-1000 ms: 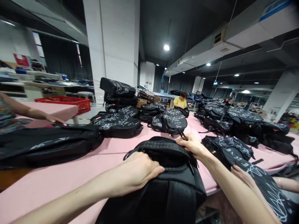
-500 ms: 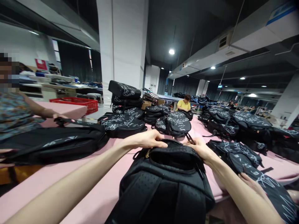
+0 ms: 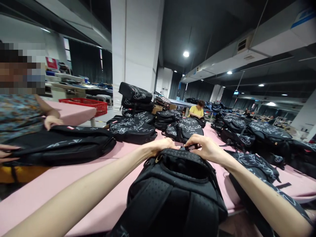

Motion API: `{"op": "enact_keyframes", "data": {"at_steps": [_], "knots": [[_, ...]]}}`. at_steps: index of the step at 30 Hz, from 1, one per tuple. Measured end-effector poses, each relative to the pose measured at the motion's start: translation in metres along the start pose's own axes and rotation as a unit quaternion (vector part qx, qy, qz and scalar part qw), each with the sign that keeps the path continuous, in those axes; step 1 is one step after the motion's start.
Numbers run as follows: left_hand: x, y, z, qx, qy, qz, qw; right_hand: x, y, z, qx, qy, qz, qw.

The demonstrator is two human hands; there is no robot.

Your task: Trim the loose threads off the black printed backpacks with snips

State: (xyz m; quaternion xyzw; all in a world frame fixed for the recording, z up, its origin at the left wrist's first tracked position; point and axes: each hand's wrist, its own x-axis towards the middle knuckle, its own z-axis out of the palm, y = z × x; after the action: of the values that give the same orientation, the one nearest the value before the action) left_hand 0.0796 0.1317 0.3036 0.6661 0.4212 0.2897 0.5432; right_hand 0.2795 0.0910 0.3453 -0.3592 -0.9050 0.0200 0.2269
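Observation:
A black backpack (image 3: 177,197) stands upright before me on the pink-covered table, its padded shoulder straps facing me and its top opening gaping. My left hand (image 3: 166,145) is at the far left of the top edge, fingers curled over the backpack and partly hidden behind it. Just to its right, my right hand (image 3: 203,147) pinches a short black strap or pull (image 3: 194,147) above the rim; its exact kind is too small to tell. A brass-coloured zip piece (image 3: 158,158) shows at the left of the opening.
Black backpacks with white drawn patterns lie in a stack (image 3: 137,95) and in a row at right (image 3: 269,130). A co-worker's hand (image 3: 53,121) rests on another backpack (image 3: 66,144) at left. Behind stand a red crate (image 3: 98,107) and a white pillar (image 3: 137,42).
My right hand has moved left along the top edge, bringing the black pull closer to my left hand. The co-worker's backpack at left has shifted, and the right-hand backpack has been moved.

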Motion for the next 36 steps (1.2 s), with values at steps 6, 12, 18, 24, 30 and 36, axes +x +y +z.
{"op": "enact_keyframes", "data": {"at_steps": [6,12,18,24,30,36], "knots": [[-0.011,0.011,0.004,-0.020,-0.017,-0.033,0.999,0.015,-0.006,0.003,-0.022,-0.030,-0.062,0.997],[-0.011,0.009,0.004,-0.031,-0.022,-0.034,0.999,0.015,-0.008,0.002,-0.038,-0.027,-0.061,0.997],[-0.011,0.009,0.004,-0.022,0.002,-0.036,0.999,0.015,-0.012,0.004,-0.054,-0.028,-0.065,0.996],[-0.013,0.009,0.004,-0.034,-0.017,-0.036,0.999,0.016,-0.019,0.008,-0.033,-0.023,-0.059,0.997],[-0.012,0.005,0.004,-0.058,0.015,-0.020,0.998,0.001,0.012,-0.002,0.180,0.109,0.113,0.971],[-0.010,-0.002,0.003,-0.092,0.028,0.007,0.995,-0.030,0.027,0.003,0.271,0.054,0.232,0.933]]}}
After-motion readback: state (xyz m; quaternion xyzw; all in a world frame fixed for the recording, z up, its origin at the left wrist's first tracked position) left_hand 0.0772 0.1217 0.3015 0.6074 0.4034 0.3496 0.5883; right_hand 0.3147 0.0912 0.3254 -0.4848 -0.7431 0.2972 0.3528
